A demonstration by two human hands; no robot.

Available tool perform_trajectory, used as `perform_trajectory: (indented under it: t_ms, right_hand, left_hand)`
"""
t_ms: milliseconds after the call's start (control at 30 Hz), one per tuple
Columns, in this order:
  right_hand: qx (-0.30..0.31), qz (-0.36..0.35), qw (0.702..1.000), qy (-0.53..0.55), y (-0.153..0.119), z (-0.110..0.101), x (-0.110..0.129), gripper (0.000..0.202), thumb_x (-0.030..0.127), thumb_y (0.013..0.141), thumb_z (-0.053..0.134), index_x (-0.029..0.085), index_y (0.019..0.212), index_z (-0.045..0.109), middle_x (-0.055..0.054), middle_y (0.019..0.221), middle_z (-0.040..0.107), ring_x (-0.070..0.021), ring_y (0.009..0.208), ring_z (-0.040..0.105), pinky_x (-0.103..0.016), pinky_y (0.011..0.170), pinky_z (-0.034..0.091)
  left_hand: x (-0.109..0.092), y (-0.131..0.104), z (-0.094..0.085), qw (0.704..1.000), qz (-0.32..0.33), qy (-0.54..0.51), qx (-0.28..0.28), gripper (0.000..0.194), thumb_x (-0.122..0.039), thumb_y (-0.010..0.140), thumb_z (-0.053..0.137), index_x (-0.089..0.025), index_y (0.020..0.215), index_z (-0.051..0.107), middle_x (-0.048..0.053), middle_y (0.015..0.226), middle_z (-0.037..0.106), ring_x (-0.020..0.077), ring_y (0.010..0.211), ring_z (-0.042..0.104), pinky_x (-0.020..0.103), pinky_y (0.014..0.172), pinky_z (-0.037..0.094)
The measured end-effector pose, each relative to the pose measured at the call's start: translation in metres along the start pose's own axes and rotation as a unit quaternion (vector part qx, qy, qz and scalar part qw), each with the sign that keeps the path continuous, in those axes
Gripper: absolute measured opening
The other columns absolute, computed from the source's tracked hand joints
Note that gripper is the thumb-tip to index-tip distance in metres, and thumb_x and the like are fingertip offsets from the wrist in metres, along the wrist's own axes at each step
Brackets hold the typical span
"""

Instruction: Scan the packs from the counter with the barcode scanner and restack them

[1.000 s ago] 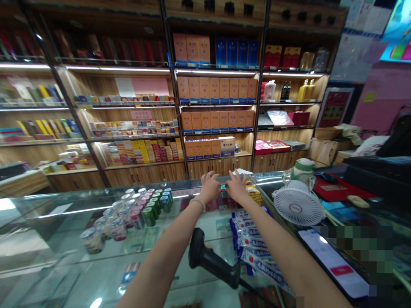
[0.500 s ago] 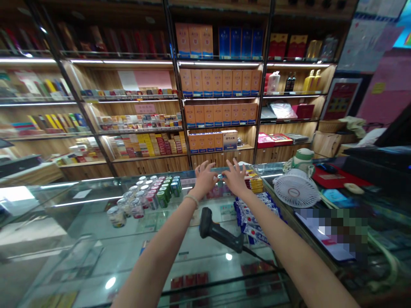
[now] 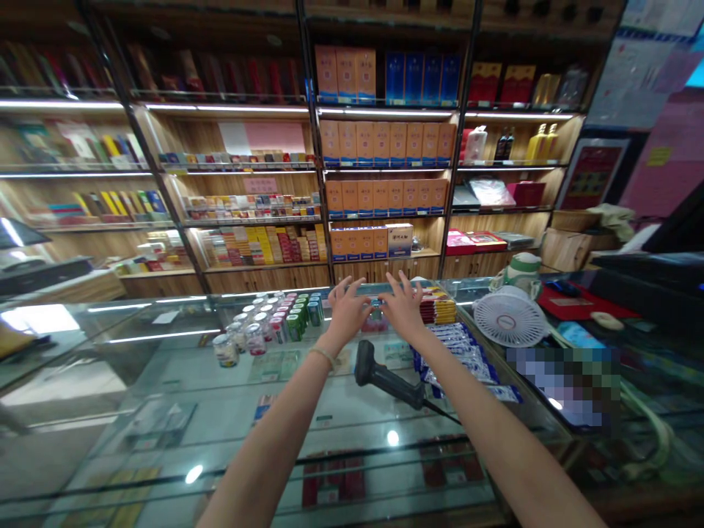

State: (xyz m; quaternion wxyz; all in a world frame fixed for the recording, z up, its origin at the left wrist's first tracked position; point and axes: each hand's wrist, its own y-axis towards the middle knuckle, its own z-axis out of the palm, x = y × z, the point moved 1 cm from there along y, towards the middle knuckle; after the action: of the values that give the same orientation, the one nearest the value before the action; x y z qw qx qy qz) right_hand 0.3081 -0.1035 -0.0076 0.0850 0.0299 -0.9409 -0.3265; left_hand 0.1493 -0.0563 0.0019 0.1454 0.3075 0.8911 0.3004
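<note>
Left hand point(image 3: 347, 312) and right hand point(image 3: 402, 309): fingers spread, partly curled. Small teal item point(image 3: 376, 303): between them, at the left hand's three o'clock; grip on it cannot be determined. Black scanner point(image 3: 389, 381): at the item's six o'clock.

The teal thing point(image 3: 376, 302) between the hands point(image 3: 347, 312) is too small to tell; pixelation blurs the phone point(image 3: 572, 400).

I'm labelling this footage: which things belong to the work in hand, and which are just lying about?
Work in hand: left hand; right hand; small teal item between them, grip unclear.

Lying about, seemingly: scanner; green cans; blue packets; white fan.
</note>
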Motion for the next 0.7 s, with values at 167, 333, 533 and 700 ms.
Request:
perform_trajectory:
  t_ms: [167, 333, 533, 700]
  right_hand:
    - [-0.016, -0.010, 1.000, 0.014, -0.009, -0.006, 0.010, 0.024, 0.028, 0.095, 0.059, 0.029, 0.114, 0.073, -0.005, 0.168, 0.032, -0.0337, 0.157, 0.015, -0.069, 0.120, 0.009]
    - [-0.036, -0.038, 0.999, 0.013, -0.023, -0.007, 0.018, 0.025, 0.034, 0.097, 0.057, 0.029, 0.116, 0.072, -0.004, 0.169, 0.029, -0.0332, 0.157, 0.012, -0.065, 0.121, 0.007]
    - [-0.084, -0.065, 0.994, 0.003, -0.037, -0.005, 0.029, 0.023, 0.032, 0.096, 0.057, 0.027, 0.112, 0.072, -0.004, 0.167, 0.034, -0.0315, 0.156, 0.017, -0.060, 0.123, 0.002]
    - [-0.150, -0.100, 0.984, -0.001, -0.043, 0.000, 0.030, 0.017, 0.027, 0.089, 0.063, 0.023, 0.104, 0.072, -0.007, 0.163, 0.042, -0.0322, 0.154, 0.023, -0.060, 0.124, 0.001]
  left_hand:
    - [0.001, -0.017, -0.013, 0.999, 0.000, -0.008, -0.036, 0.013, -0.033, 0.089, 0.069, -0.029, 0.096, 0.079, 0.001, 0.156, 0.050, 0.0335, 0.148, 0.032, 0.058, 0.120, 0.028]
    - [0.007, -0.038, -0.016, 0.998, 0.013, 0.005, -0.067, 0.018, -0.035, 0.091, 0.067, -0.030, 0.104, 0.078, 0.002, 0.160, 0.045, 0.0324, 0.150, 0.029, 0.055, 0.121, 0.028]
    - [0.014, -0.055, -0.014, 0.994, 0.037, 0.029, -0.102, 0.019, -0.038, 0.094, 0.064, -0.032, 0.106, 0.077, 0.002, 0.159, 0.047, 0.0321, 0.149, 0.030, 0.055, 0.121, 0.026]
    - [0.013, -0.062, -0.014, 0.989, 0.063, 0.033, -0.127, 0.017, -0.036, 0.092, 0.068, -0.033, 0.106, 0.077, 0.003, 0.155, 0.052, 0.0333, 0.146, 0.035, 0.057, 0.119, 0.027]
